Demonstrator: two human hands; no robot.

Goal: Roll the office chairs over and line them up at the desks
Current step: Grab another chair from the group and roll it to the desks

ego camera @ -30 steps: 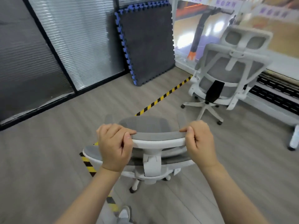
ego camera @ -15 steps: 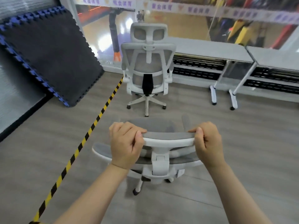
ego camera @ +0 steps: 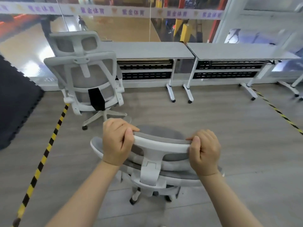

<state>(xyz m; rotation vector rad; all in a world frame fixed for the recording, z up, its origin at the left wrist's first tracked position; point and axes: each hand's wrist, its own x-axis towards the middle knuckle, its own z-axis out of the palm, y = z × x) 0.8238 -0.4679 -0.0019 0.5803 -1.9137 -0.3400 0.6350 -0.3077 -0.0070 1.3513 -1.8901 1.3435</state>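
A white-and-grey office chair [ego camera: 155, 163] stands right in front of me, its back toward me. My left hand [ego camera: 117, 141] grips the left end of its headrest and my right hand [ego camera: 205, 153] grips the right end. A second white-and-grey chair [ego camera: 85, 76] stands ahead on the left, pushed up to the left end of a grey desk [ego camera: 147, 49]. Another grey desk [ego camera: 237, 50] adjoins that one on the right, with open floor in front of it.
Both desks stand on white wheeled legs [ego camera: 170, 92] along a glass wall. Yellow-black floor tape [ego camera: 47, 148] runs diagonally on the left, and another strip [ego camera: 278, 112] on the right. Dark foam mats [ego camera: 14, 99] lean at far left. Grey wood floor lies between me and the desks.
The view has swung right: the foam mats slid to the left edge and the two desks came fully into view. Both hands keep their grip on the headrest, and the chair has turned with me.
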